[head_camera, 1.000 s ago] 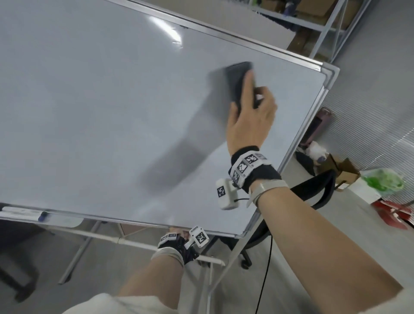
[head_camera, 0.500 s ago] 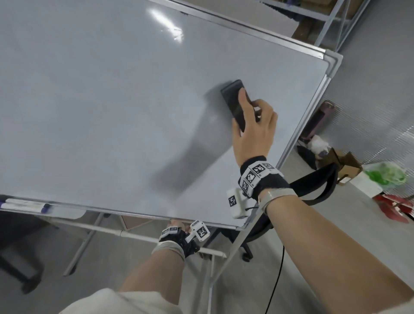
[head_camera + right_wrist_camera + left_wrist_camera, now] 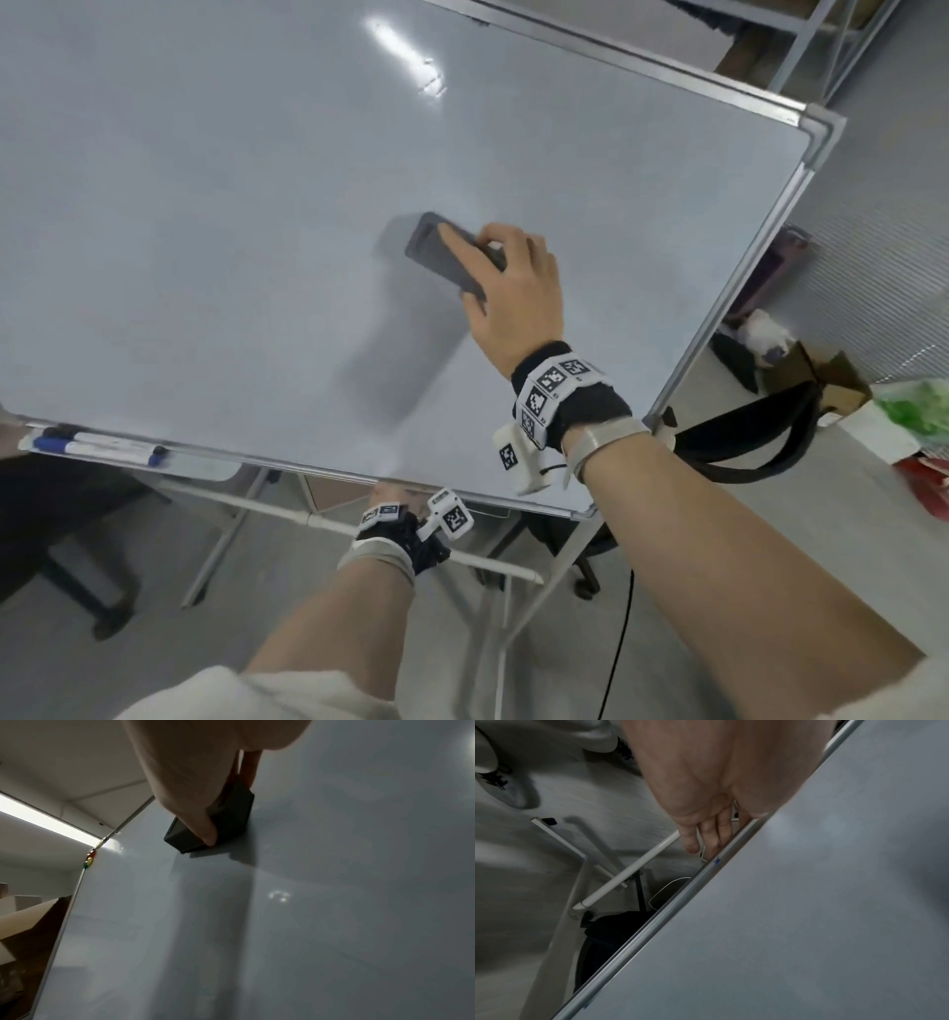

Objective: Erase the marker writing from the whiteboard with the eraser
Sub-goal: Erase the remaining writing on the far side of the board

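Fingers [image 3: 452, 237] of the right hand [image 3: 513, 303] curl round the dark eraser [image 3: 441, 254], pressing it flat against the whiteboard [image 3: 205, 205], right of centre. No writing is visible on its slick, stiff surface. The frame [image 3: 719, 308] lies well to the right, leaving open room leftward. Light and rigid, the eraser looks best gripped by its long sides. Along the lower rail [image 3: 680, 894], the left hand [image 3: 706, 780] rests with fingers straight.

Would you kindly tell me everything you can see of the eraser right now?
The eraser is a dark grey, flat rectangular block with rounded corners, seemingly plastic. It lies face-down against the whiteboard, right of centre, tilted diagonally. The right hand grips it: one finger lies along its back, the thumb presses its side. It casts a soft shadow on the board. Its wiping face is hidden.
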A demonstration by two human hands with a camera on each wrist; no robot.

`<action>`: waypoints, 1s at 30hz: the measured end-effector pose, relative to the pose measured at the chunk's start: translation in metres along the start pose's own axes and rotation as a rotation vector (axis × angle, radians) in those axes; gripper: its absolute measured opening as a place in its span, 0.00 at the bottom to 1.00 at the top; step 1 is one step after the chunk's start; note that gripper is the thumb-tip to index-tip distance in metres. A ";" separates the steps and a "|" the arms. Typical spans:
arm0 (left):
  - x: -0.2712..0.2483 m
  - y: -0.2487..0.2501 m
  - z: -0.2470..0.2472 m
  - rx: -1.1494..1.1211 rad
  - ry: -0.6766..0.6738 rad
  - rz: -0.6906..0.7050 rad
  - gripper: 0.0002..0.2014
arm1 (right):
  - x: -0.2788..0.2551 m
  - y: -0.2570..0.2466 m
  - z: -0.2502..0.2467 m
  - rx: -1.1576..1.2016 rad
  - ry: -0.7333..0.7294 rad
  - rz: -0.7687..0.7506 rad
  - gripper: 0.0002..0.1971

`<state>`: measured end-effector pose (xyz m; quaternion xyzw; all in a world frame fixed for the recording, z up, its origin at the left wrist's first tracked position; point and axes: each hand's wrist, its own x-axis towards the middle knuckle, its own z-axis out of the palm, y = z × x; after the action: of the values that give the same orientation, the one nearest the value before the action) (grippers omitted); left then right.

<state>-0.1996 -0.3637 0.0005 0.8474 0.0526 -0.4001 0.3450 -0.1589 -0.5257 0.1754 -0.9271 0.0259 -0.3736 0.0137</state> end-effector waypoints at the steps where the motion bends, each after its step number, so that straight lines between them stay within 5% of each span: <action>1: 0.009 -0.003 -0.002 -0.028 0.032 0.021 0.21 | 0.000 0.002 0.000 -0.002 0.049 0.050 0.35; 7: 0.028 -0.018 -0.023 0.042 0.006 0.038 0.32 | 0.008 0.002 -0.002 -0.011 0.207 0.219 0.35; 10: 0.007 -0.020 -0.044 -0.047 0.031 -0.070 0.15 | -0.004 -0.013 0.013 0.010 0.145 0.159 0.35; 15: 0.008 -0.025 -0.070 -0.114 0.085 0.004 0.13 | -0.006 -0.054 0.042 0.087 -0.030 -0.031 0.36; 19: 0.052 -0.041 -0.099 -0.010 0.108 -0.065 0.18 | 0.037 -0.067 0.032 0.071 0.243 0.179 0.33; 22: 0.058 -0.049 -0.122 0.043 0.170 -0.087 0.21 | 0.054 -0.078 0.035 0.041 0.313 0.256 0.33; 25: 0.037 -0.059 -0.146 -0.124 0.195 -0.088 0.19 | 0.043 -0.102 0.059 0.044 0.284 0.202 0.32; 27: 0.039 -0.059 -0.156 -0.444 0.133 -0.120 0.20 | 0.029 -0.120 0.079 0.044 0.207 0.136 0.32; 28: 0.050 -0.061 -0.155 -0.353 0.132 -0.060 0.29 | 0.022 -0.129 0.088 0.037 0.153 0.108 0.33; 29: 0.064 -0.068 -0.155 -0.202 0.106 -0.023 0.22 | 0.015 -0.137 0.095 0.034 0.101 0.086 0.35; 30: 0.077 -0.074 -0.157 -0.177 0.098 0.017 0.28 | 0.010 -0.144 0.100 0.037 0.055 0.071 0.36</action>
<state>-0.0744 -0.2238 -0.0255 0.8325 0.0973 -0.3489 0.4192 -0.0764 -0.3822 0.1166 -0.9146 0.0523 -0.3986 0.0436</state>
